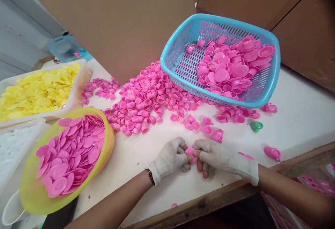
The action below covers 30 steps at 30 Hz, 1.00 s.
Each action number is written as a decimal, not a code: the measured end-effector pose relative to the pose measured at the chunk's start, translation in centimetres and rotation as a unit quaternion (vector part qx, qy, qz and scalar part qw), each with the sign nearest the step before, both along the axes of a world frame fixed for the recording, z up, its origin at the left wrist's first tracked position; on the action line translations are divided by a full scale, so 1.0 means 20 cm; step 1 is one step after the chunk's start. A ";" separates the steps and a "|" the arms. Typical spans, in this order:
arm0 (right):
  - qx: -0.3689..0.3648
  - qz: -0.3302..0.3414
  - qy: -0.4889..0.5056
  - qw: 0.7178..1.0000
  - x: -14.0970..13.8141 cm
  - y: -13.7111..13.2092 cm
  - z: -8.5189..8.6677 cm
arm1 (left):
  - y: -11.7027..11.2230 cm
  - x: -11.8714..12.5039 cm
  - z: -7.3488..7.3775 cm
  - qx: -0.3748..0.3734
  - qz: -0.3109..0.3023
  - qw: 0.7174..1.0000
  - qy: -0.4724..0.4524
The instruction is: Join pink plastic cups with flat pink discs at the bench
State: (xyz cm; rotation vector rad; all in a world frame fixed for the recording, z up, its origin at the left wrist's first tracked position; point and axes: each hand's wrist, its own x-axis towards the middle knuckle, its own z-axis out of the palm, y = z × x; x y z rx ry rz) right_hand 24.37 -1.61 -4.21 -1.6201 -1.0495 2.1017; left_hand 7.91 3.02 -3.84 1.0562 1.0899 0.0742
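Note:
Both hands wear white gloves with bare fingertips and meet over the front of the white table. Between them is a small pink toy saucer point(191, 154). My left hand point(171, 157) pinches its left edge, and my right hand point(213, 155) grips the right edge with thumb and finger. Whether a cup is under the saucer is hidden by the fingers. Beyond the hands spreads a heap of small pink toy cups point(146, 100). On the left, a yellow bowl point(110, 135) holds many pink saucers. A blue basket point(274, 72) behind the cups contains pink cups and saucers together.
A white tray point(78, 89) of yellow pieces stands at the far left, with a bin of white pieces point(17, 149) below it. A green cup point(255, 126) and a pink cup point(272, 153) lie at right. Cardboard point(117, 23) rises behind. A wooden edge point(204, 204) borders the table front.

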 end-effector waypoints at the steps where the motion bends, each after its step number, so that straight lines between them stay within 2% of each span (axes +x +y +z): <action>1: 0.003 0.001 0.004 1.000 0.00 0.00 0.00 | 0.00 0.00 0.00 -0.007 -0.007 1.000 0.000; 6: -0.043 0.024 -0.021 0.999 0.00 0.01 0.01 | 0.02 0.01 -0.02 -0.014 -0.014 0.999 0.028; 10: -0.061 0.065 -0.080 0.993 -0.01 0.05 0.00 | 0.05 0.05 0.01 0.014 -0.071 0.994 0.079; 15: -0.014 0.091 -0.075 0.993 0.01 0.06 0.00 | 0.07 0.04 0.03 0.016 -0.085 0.995 0.055; 19: 0.004 0.074 -0.047 0.996 0.02 0.03 -0.01 | 0.06 -0.01 0.01 -0.007 -0.107 0.994 -0.014; 22: 0.002 0.077 -0.047 0.996 0.01 0.01 -0.02 | 0.05 -0.01 -0.01 -0.012 -0.105 0.994 0.001; 27: 0.015 0.076 -0.050 0.996 -0.01 0.00 -0.03 | 0.04 0.00 -0.01 0.022 -0.087 0.995 0.034; 30: 0.062 0.045 -0.061 0.995 -0.03 -0.03 -0.06 | -0.01 -0.03 -0.02 0.084 -0.074 0.994 0.008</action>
